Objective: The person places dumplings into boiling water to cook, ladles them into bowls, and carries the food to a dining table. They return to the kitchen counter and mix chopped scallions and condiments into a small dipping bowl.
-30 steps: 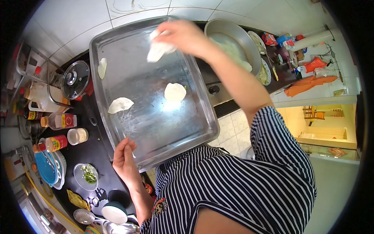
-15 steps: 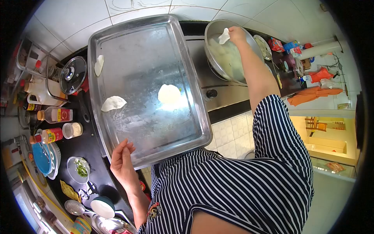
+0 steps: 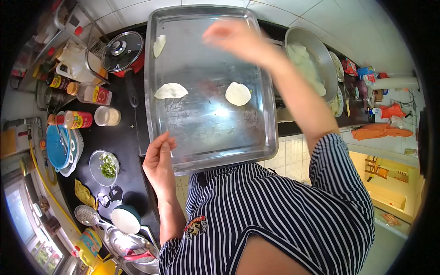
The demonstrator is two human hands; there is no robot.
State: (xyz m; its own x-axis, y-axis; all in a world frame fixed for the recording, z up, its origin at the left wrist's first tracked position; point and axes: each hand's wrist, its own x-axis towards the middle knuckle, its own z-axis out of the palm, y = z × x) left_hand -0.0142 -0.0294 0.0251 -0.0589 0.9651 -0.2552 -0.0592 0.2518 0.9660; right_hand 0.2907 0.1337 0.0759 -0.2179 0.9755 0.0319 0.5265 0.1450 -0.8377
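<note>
A large metal tray [image 3: 208, 158] has three pale dough pieces on it. One flat round piece [image 3: 238, 94] lies right of centre, a folded one [image 3: 171, 91] at the left, and a narrow one [image 3: 159, 46] near the upper left edge. My right hand [image 3: 228, 35] is over the upper part of the tray, smeared by motion; whether it holds anything cannot be made out. My left hand [image 3: 160, 152] is at the tray's lower left edge, thumb and fingers pressed together, with nothing visible in them.
Right of the tray stands a metal pan [image 3: 332, 68] with pale pieces inside. On the left are a lidded pot [image 3: 123, 51], bottles, a jar [image 3: 107, 116], a bowl of chopped greens [image 3: 104, 167] and a white bowl [image 3: 125, 219]. A strainer [image 3: 86, 215] lies lower left.
My right hand has moved left from the pan, where it held a white piece, to above the tray. The view has shifted, and my left hand remains by the tray's edge.
</note>
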